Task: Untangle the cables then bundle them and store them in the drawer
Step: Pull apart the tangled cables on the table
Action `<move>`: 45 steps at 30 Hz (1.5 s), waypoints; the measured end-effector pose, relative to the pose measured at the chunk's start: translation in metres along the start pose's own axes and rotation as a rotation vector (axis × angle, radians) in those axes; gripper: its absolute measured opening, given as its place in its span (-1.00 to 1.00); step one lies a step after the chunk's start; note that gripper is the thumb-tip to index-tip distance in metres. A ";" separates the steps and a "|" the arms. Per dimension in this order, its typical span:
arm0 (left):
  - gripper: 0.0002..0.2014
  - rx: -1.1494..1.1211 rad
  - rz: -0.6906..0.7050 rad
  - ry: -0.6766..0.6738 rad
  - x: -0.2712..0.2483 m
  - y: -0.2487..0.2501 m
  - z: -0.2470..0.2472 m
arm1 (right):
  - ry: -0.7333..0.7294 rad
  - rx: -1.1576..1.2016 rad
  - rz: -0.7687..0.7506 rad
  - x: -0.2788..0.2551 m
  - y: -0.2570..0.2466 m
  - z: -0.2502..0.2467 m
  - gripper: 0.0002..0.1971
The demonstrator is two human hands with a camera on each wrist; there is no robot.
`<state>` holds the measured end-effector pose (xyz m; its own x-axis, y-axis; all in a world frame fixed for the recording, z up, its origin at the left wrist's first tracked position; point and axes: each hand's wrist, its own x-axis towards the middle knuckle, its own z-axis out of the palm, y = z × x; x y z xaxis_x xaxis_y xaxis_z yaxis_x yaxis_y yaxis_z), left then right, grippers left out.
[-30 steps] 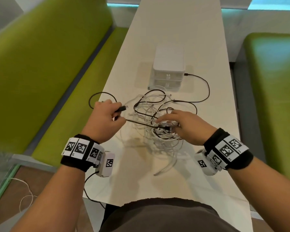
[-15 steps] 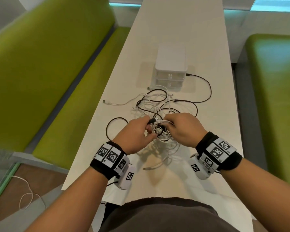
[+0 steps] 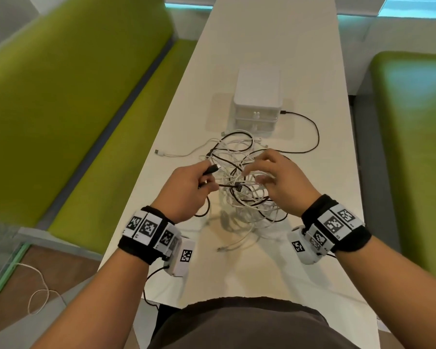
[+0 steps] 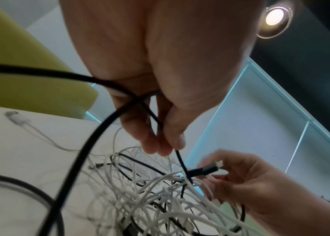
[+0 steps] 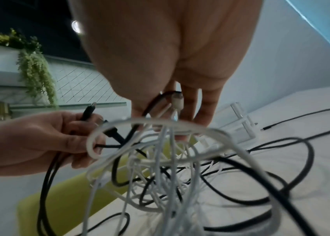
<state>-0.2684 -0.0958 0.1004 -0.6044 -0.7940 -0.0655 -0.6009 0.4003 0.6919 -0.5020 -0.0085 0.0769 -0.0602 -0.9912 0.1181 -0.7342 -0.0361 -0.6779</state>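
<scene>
Since half a second ago both hands lifted and parted: left hand [image 3: 186, 190] now pinches the black cable [image 3: 310, 137] behind its plug [image 3: 211, 170], right hand [image 3: 280, 182] has fingers curled through white loops of the tangle [image 3: 239, 195] over the table [image 3: 262, 36]. Risk: pulling the black run tightens the knot or drags the pile. Drawer box [image 3: 258, 96] sits beyond, drawers shut; stray white lead [image 3: 176, 154] lies left.

I see a long white desk [image 3: 267, 46] carrying a small white drawer unit [image 3: 258, 96]. Just before it lies a tangle of black and white cables [image 3: 239, 157], partly lifted.
</scene>
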 end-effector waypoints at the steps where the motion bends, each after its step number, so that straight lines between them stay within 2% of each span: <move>1: -0.80 -0.013 -0.009 -0.012 0.000 0.001 0.000 | 0.011 -0.051 -0.005 0.001 0.003 0.000 -0.58; 4: -0.89 -0.030 -0.025 -0.004 0.001 0.001 0.001 | 0.047 -0.299 0.028 0.000 -0.004 0.000 -0.72; 7: -0.86 0.021 0.024 0.005 0.001 0.004 0.006 | 0.084 -0.480 -0.064 0.000 -0.013 0.003 -0.77; 9: -0.82 0.052 0.044 -0.003 0.001 0.007 0.009 | 0.067 -0.387 -0.218 0.001 -0.017 0.006 -0.81; 11: -0.79 0.083 0.069 -0.013 0.002 0.010 0.008 | -0.025 -0.212 -0.356 0.002 -0.021 0.010 -0.69; 12: -0.79 0.108 0.098 -0.012 0.004 0.011 0.007 | -0.091 -0.122 -0.352 0.001 -0.024 0.011 -0.62; 14: -0.78 0.147 0.162 -0.006 0.006 0.015 0.001 | -0.207 0.016 -0.214 0.001 -0.027 0.011 -0.48; 16: -0.74 0.154 0.208 0.016 0.008 0.017 -0.005 | -0.243 0.022 -0.124 0.001 -0.026 0.011 -0.42; 18: -0.59 0.135 0.219 0.067 0.009 0.017 -0.011 | -0.199 -0.031 -0.116 0.006 -0.021 0.010 -0.56; 20: -0.55 0.107 0.208 0.135 0.010 0.011 -0.015 | -0.155 -0.027 -0.090 0.013 -0.015 0.004 -0.77; 23: -0.77 0.184 0.186 0.181 0.010 0.003 -0.015 | -0.060 0.068 0.044 0.016 -0.010 -0.005 -0.94; 26: -0.82 0.298 0.100 0.029 0.009 -0.001 -0.007 | 0.054 0.172 0.164 0.012 -0.010 -0.005 -0.72; 29: -0.76 0.310 0.029 -0.179 0.005 -0.002 0.004 | 0.089 0.127 0.172 0.009 -0.014 -0.001 -0.65; 31: -0.74 0.287 0.008 -0.227 0.003 0.003 0.011 | 0.087 0.114 0.149 0.008 -0.018 0.000 -0.66; 33: -0.71 0.212 0.029 -0.199 0.003 0.012 0.014 | 0.061 0.082 0.092 0.007 -0.020 0.000 -0.74; 35: -0.65 0.145 0.077 -0.170 0.003 0.019 0.011 | -0.030 0.015 0.043 0.006 -0.019 -0.001 -0.81; 38: -0.59 0.063 0.095 -0.165 0.003 0.025 -0.003 | -0.142 -0.083 0.104 0.004 -0.012 -0.004 -0.74; 41: -0.59 0.006 0.103 -0.153 0.002 0.029 -0.016 | -0.114 -0.094 0.207 0.002 -0.008 -0.010 -0.79; 45: -0.68 0.085 0.115 -0.062 0.005 0.021 -0.026 | -0.078 -0.088 0.141 0.004 -0.003 -0.012 -0.81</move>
<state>-0.2705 -0.1032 0.1336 -0.7014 -0.7119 -0.0354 -0.5661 0.5263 0.6345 -0.5081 -0.0107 0.0882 -0.1166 -0.9926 -0.0327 -0.7790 0.1118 -0.6169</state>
